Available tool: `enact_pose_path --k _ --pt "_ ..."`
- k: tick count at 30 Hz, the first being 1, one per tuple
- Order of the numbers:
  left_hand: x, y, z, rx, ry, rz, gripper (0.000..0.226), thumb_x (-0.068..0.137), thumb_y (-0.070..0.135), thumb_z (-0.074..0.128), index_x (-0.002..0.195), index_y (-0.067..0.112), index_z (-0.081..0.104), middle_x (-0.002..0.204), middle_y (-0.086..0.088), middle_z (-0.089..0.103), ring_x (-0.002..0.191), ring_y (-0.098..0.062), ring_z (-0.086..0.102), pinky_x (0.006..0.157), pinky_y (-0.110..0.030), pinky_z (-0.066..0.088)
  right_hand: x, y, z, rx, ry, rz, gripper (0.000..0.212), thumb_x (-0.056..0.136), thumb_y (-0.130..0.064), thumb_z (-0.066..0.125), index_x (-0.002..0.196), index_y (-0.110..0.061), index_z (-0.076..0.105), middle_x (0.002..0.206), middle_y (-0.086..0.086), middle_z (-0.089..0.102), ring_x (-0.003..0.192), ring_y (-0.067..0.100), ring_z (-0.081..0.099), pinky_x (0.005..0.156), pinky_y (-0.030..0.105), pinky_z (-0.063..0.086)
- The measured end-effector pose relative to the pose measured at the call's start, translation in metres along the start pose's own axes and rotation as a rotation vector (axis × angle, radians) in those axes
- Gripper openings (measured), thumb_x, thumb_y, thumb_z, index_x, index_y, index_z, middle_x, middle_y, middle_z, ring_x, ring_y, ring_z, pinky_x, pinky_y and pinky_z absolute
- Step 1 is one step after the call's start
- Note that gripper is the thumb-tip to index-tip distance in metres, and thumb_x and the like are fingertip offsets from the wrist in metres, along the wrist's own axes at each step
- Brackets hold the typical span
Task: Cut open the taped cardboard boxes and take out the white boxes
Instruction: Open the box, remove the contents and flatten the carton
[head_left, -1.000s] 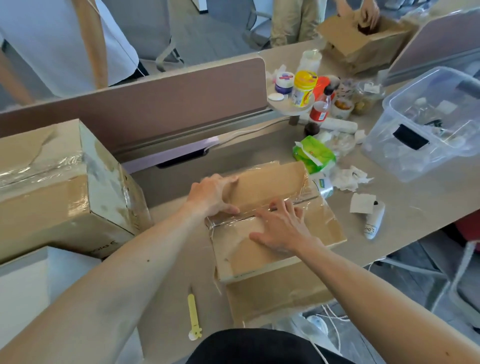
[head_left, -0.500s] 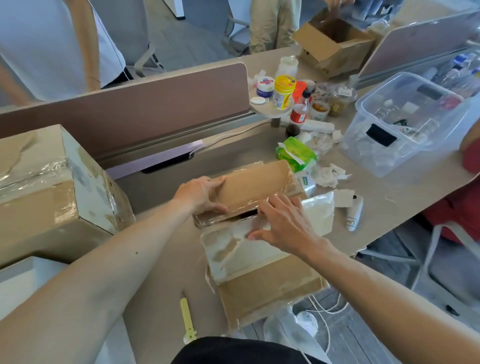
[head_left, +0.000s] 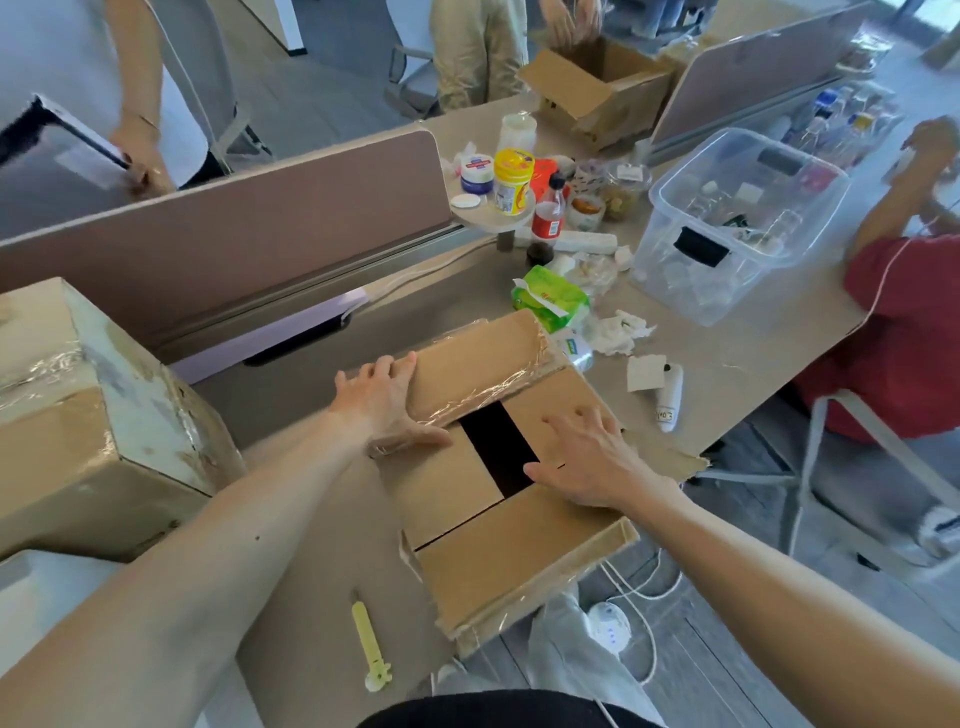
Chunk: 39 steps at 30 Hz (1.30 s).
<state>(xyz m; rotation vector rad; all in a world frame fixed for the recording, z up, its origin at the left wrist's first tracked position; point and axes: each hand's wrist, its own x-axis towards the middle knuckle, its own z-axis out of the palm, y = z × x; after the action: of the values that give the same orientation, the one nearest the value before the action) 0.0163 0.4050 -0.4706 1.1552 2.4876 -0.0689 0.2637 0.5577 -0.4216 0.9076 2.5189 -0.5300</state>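
item: cardboard box (head_left: 467, 561), brown, taped, mid-worktop at the near edge, directly in front of the person.
condition: tape cut; both outer flaps thrown back. the far flap (head_left: 478, 364) carries wrinkled clear tape, and the near flap hangs over the worktop edge. two inner flaps lie nearly closed with a dark gap (head_left: 498, 447) between them. no white box is visible inside; the contents cannot be made out.
hands: left hand (head_left: 382, 405) lies on the left end of the far flap, fingers spread and fairly straight, thumb along its taped edge, grasping nothing. right hand (head_left: 587, 457) rests flat on the right inner flap, fingers extended, also grasping nothing.
handling (judged): corrugated board, stiff but creasing at the folds, light for its bulk. taped faces likely slick, bare card grippy. best hold for the next move is a fingertip hooked under each inner flap's free edge at the gap, folding outward. whatever sits inside probably lifts by its two sides.
nearby: yellow cutter (head_left: 370, 649) lying on the worktop (head_left: 322, 597) just left of the box; second taped box (head_left: 78, 415) at far left, unopened; green tissue pack (head_left: 548, 299) just behind; clear plastic bin (head_left: 737, 218) further right.
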Motion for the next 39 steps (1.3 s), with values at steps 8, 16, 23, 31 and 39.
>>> enact_pose_path --k 8,16,23,31,39 --pt "0.007 0.0 -0.014 -0.009 -0.099 0.006 0.125 0.06 0.075 0.064 0.159 0.025 0.006 0.149 -0.004 0.039 0.13 -0.029 0.046 0.103 -0.048 0.044 0.044 0.005 0.029 -0.011 0.118 0.182 0.108 0.063 -0.071 0.068 0.146 -0.046 0.003 0.158 0.017 -0.009 0.139 0.049 0.009 0.102 0.069 0.019" --pt "0.022 -0.023 -0.055 -0.362 -0.301 0.005 0.085 0.066 0.07 0.061 0.145 0.043 0.046 0.13 0.006 0.058 0.109 -0.017 0.059 0.099 -0.042 0.05 0.052 0.01 0.031 -0.099 0.17 0.169 0.11 0.064 -0.071 0.066 0.151 -0.042 0.005 0.156 0.022 -0.002 0.131 0.051 0.027 0.099 0.065 0.034" --pt "0.032 -0.032 -0.098 -0.449 -0.213 0.049 0.016 0.088 0.043 0.067 0.1 0.036 0.075 0.136 0.002 0.056 0.112 -0.016 0.059 0.099 -0.04 0.045 0.054 0.013 0.026 -0.099 0.131 0.159 0.11 0.064 -0.066 0.067 0.151 -0.041 0.003 0.157 0.024 0.0 0.13 0.052 0.029 0.097 0.062 0.036" --pt "0.039 -0.033 -0.111 -0.112 0.225 -0.081 0.048 0.098 0.045 0.057 0.122 0.005 0.062 0.124 -0.02 0.065 0.093 -0.019 0.067 0.077 -0.036 0.049 0.053 0.016 0.009 -0.077 0.087 0.096 0.105 0.062 -0.065 0.062 0.149 -0.04 0.008 0.15 0.025 0.02 0.12 0.051 0.045 0.093 0.053 0.044" --pt "0.043 0.015 -0.008 -0.136 0.039 -0.218 0.065 0.104 0.053 0.027 0.159 0.033 -0.003 0.167 0.004 -0.013 0.153 -0.033 -0.01 0.119 -0.064 0.002 0.042 0.032 -0.019 0.042 0.093 -0.079 0.078 0.071 -0.066 0.057 0.137 -0.04 0.023 0.112 0.009 0.044 0.097 0.038 0.055 0.077 0.042 0.042"
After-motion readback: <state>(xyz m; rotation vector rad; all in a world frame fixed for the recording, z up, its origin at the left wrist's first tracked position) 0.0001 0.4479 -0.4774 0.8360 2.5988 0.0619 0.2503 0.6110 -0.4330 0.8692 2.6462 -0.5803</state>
